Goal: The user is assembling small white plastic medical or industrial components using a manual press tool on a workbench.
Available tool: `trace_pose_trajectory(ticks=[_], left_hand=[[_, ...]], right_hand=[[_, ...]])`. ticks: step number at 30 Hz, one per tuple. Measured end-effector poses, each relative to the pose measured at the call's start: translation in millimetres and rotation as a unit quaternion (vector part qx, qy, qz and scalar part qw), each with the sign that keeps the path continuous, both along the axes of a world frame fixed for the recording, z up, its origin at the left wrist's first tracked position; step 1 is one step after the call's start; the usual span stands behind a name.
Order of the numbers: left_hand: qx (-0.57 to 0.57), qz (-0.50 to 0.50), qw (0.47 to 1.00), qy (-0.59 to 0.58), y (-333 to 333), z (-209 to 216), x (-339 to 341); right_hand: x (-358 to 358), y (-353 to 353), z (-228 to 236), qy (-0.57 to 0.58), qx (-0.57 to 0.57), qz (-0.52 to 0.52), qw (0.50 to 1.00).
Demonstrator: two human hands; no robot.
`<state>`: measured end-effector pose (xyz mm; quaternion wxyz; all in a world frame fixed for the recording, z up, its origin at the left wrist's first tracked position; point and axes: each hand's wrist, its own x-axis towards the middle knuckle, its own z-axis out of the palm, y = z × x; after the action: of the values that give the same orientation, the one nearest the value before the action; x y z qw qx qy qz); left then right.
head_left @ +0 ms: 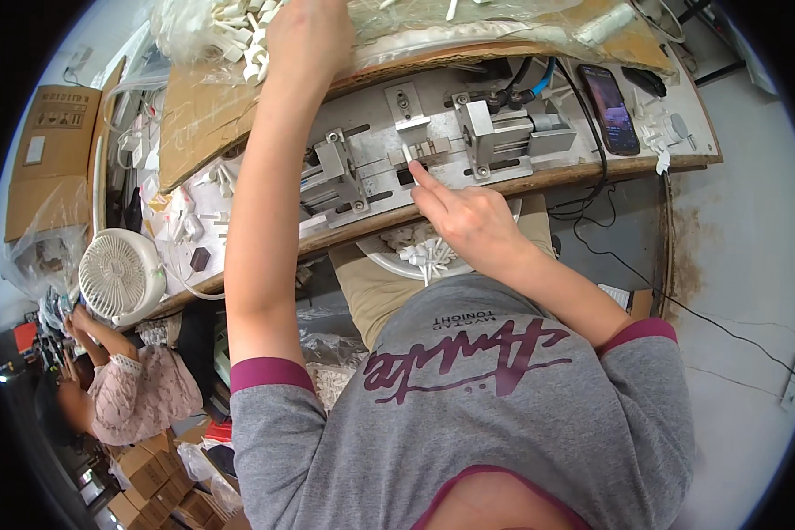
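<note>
My right hand (473,216) is at the metal clamping fixture (420,150) in the middle of the bench. Its index finger is stretched out, with the tip touching a small white plastic piece (407,153) set in the fixture's centre. The other fingers are loosely bent, and I see nothing gripped in them. Reaching far across the bench, my left hand (309,40) is beside a heap of white plastic parts (254,53) on clear plastic film. Its fingers are hidden at the upper edge, so whether they hold anything does not show.
A cardboard sheet (208,119) lies above the fixture. On the right are a phone (608,110) and black cables (592,163). A white fan (122,276) stands left. A bowl of white parts (428,254) is below the bench edge. Another person (141,389) works at lower left.
</note>
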<state>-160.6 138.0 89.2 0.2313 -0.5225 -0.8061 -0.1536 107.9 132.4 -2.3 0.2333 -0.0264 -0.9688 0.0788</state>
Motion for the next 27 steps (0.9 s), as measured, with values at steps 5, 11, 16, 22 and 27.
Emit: trace_pose_trajectory(ticks=[5,11,16,22,27], left_hand=[[0.209,-0.096,0.964,-0.137,-24,22,47],[0.253,-0.088,0.928,-0.26,-59,45,98],[0.274,-0.233,0.87,-0.337,-86,25,104],[0.172,-0.184,0.899,-0.359,-129,-5,125],[0.094,-0.131,0.935,-0.315,-148,-48,146]], right_hand=[[-16,1,6,0.008,0.053,-0.003,0.999],[-24,-1,11,-0.03,0.08,-0.005,0.996],[-26,-2,16,-0.081,0.062,-0.008,0.995],[-38,46,65,0.04,-0.051,-0.015,0.998],[-80,134,114,0.121,0.17,-0.15,0.966]])
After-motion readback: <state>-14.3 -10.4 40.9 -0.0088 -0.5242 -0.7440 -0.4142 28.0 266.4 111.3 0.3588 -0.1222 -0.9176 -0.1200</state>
